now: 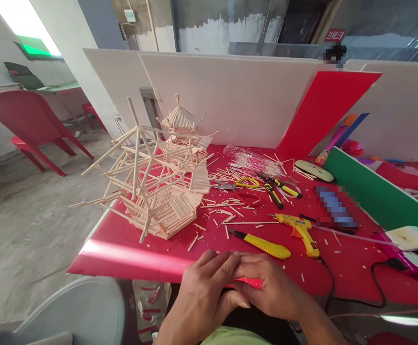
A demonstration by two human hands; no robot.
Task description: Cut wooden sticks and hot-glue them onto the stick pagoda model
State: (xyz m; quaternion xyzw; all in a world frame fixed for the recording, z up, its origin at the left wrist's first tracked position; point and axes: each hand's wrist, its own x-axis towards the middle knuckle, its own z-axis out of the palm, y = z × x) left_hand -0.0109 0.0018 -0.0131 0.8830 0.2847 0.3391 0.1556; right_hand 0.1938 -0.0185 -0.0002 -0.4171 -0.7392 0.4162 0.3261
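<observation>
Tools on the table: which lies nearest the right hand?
The yellow utility knife, just beyond the right hand; the glue gun, pliers and scissors lie farther away.

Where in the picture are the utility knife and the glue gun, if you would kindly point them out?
Utility knife [266, 245]: head view, on its yellow handle.
Glue gun [302, 226]: head view, on its yellow body.

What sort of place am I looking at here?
Probably a craft workshop or handiwork space, judging by the open-framed stick model, the yellow glue gun and the yellow utility knife on the red table.
</observation>
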